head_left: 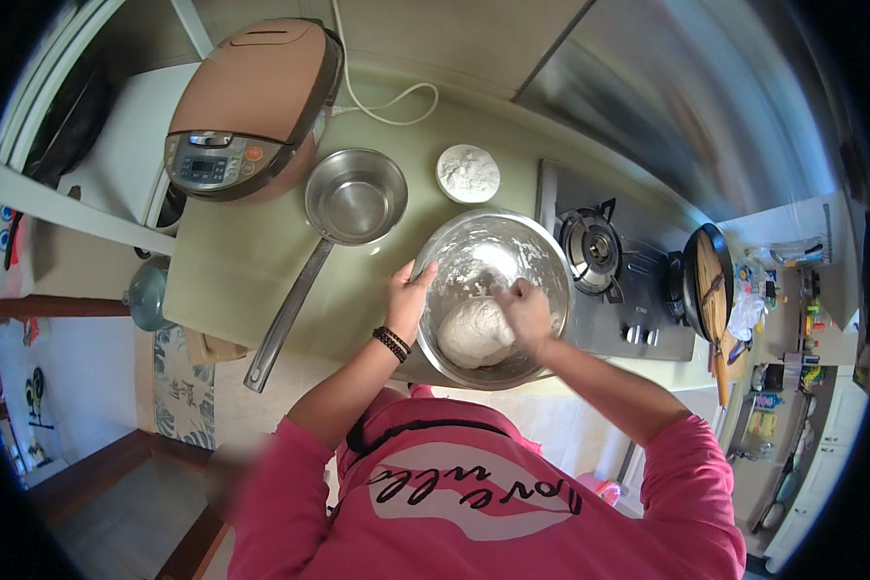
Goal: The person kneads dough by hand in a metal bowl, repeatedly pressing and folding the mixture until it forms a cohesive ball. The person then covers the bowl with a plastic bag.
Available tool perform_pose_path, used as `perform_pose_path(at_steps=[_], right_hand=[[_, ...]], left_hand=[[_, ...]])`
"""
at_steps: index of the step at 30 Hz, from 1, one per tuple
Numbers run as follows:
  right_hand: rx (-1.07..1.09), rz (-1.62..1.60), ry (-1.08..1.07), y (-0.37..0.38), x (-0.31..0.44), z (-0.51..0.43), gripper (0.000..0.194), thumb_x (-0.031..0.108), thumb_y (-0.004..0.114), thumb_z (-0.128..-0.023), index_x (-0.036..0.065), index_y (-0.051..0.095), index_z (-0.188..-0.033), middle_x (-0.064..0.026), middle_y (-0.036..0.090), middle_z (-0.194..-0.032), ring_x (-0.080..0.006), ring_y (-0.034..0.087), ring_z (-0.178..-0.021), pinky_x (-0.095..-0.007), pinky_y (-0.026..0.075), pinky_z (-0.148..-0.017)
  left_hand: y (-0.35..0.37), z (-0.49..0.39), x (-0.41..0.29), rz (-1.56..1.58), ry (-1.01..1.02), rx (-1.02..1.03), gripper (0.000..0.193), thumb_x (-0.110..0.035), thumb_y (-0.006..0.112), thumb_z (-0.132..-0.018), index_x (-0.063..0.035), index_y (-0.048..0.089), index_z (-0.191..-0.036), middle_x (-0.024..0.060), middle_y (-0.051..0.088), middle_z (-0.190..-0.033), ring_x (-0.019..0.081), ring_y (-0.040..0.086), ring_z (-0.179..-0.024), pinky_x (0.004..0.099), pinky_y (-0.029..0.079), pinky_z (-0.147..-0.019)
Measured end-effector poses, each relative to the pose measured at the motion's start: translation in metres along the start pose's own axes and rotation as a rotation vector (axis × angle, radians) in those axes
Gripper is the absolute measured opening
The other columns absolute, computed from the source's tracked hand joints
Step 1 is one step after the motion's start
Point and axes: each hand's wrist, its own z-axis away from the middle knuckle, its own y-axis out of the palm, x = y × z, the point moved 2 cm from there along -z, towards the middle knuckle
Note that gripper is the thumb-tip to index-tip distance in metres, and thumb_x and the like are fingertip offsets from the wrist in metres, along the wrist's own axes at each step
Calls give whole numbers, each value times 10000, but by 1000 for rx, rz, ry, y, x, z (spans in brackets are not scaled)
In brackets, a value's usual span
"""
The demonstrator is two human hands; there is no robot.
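My left hand (409, 299), with dark beaded bracelets at its wrist, grips the left rim of a stainless steel mixing bowl (504, 226). A large pale ball of dough (473, 335) lies in the lower part of the bowl. My right hand (528, 313) is inside the bowl at the dough's right side, its fingers curled and blurred; whether it holds any dough cannot be told. Floury residue sticks to the bowl's inner wall. Just behind the bowl stands a small round dish of white flour (468, 174).
A steel saucepan (356, 197) stands left of the bowl, its handle reaching over the counter's front edge. Behind it is a brown rice cooker (254, 87) with a white cord. The gas stove (623, 290) adjoins the bowl's right side, and a wok (725, 254) with a wooden lid sits farther right.
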Motion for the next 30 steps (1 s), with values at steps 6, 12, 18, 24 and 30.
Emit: perform_pose_path(at_steps=[6,12,18,24,30], right_hand=[[-490,457,-532,63,13,36,208,179,599,-811,77,628,-990,-91,634,-1013,-286,569,-953,-434,391,-869],[-421,503,-669,79,24,-6,200,206,558,-850,85,626,-993,-68,634,-992,-265,575,-934,-421,387,-845],[-432,401,-782,83,30,-49,155,191,480,-891,84,586,-855,-114,560,-869,-330,538,-852,-453,389,-760],[-403,479,-745,87,25,-75,170,231,514,-877,94,573,-795,-90,555,-838,-308,548,-850,-445,417,-762],[-433,507,-654,82,37,-75,212,236,489,-870,64,598,-809,-146,633,-799,-340,610,-837,-466,454,-793]], left_hand=[[3,8,-13,-74,24,-48,201,-164,659,-931,24,687,-997,-50,621,-779,47,485,-715,244,439,-670],[-4,5,-6,-303,25,-33,215,-166,672,-904,24,671,-1004,69,596,-696,76,498,-655,282,453,-610],[-3,10,-11,-291,70,-55,242,-211,686,-900,24,655,-948,-33,528,-703,66,449,-670,277,409,-590],[-3,5,-13,-362,111,-40,223,-170,671,-905,25,665,-1013,-30,587,-760,64,480,-707,268,432,-622],[-3,-6,-5,-251,146,15,182,-112,669,-910,12,685,-1042,-59,630,-819,28,503,-745,233,439,-663]])
